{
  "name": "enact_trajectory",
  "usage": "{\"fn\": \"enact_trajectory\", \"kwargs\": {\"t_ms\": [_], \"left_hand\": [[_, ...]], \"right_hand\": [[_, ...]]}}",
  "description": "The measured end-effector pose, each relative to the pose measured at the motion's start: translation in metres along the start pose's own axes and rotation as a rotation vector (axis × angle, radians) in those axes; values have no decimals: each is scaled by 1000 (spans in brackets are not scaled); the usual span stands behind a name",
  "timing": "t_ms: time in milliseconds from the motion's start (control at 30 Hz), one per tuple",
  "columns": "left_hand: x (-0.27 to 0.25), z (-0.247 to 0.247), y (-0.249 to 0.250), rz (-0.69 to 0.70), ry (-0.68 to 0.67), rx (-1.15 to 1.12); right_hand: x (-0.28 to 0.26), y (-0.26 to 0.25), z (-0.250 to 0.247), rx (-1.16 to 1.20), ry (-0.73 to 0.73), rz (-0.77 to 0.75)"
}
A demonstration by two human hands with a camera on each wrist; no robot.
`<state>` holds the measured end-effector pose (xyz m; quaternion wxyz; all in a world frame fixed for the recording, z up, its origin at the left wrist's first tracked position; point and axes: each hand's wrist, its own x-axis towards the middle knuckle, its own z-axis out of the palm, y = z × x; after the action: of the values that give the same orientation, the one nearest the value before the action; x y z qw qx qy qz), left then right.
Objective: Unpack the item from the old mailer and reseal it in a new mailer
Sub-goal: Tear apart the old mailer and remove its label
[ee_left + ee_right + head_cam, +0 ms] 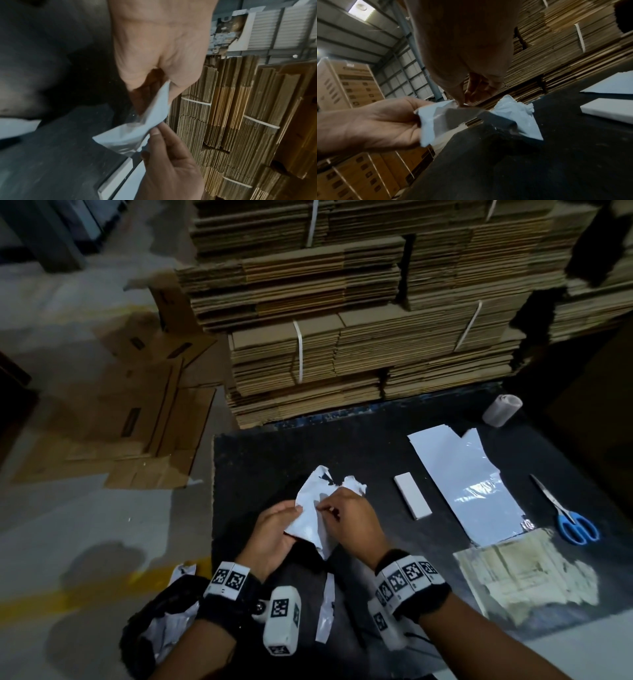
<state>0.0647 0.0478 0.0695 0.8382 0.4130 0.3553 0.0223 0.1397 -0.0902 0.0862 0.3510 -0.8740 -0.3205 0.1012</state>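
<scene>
Both forearms reach forward, wrists close together, each strapped with a marker band. Left hand (pixel 274 534) palm turned inward, fingers curled, gripping the torn mailer (pixel 317 515) from the left. Right hand (pixel 351 520) knuckles up, thumb and forefinger pinching its upper edge, other fingers curled.

On the table (pixel 274 446): one torn mailer (pixel 317 508), one flat mailer (pixel 459 474), one white box (pixel 412 496), one pair of scissors (pixel 568 515), one tape roll (pixel 501 409), perhaps two loose scraps (pixel 325 611).

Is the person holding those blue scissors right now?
No, the blue scissors lie on the dark table, apart from both hands.
</scene>
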Motion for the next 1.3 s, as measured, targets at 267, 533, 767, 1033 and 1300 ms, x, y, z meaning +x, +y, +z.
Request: {"fn": "enact_trajectory", "kwargs": {"t_ms": [267,533,767,1033,1300], "left_hand": [[-12,3,-3,-93,-38,-102],[-26,3,-5,-28,27,-34],[-38,1,2,30,-12,-18],[-55,3,4,85,-86,-10],[-69,5,5,139,-105,40]], "right_hand": [[-4,0,1,-103,0,-27],[-15,-5,2,-76,20,-6],[-27,-11,-14,84,132,-27],[-34,-21,-14,110,207,-70],[-42,-26,-11,43,212,-141]]}}
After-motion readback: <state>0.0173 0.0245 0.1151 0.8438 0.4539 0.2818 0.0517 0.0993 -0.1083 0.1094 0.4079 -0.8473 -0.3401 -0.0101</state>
